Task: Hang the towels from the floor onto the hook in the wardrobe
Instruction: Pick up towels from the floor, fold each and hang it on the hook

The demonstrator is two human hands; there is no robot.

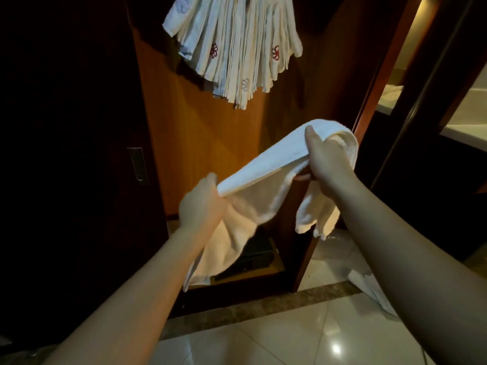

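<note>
A white towel (266, 167) is stretched between both hands in front of the open wardrobe. My left hand (201, 204) grips its lower end, with loose cloth hanging below. My right hand (326, 159) grips the upper end, where the towel bunches over the fingers and a tail drops down. Several white towels (232, 46) with red and pale embroidered flowers hang in a bunch at the top of the wardrobe; the hook itself is hidden. Another white towel (371, 291) lies on the tiled floor at the right, partly behind my right forearm.
The wardrobe's wooden back panel (200, 143) is lit orange. A dark sliding door with a recessed handle (138, 165) stands on the left. A dark box (253, 259) sits on the wardrobe floor. A wooden door frame (379, 83) rises at the right.
</note>
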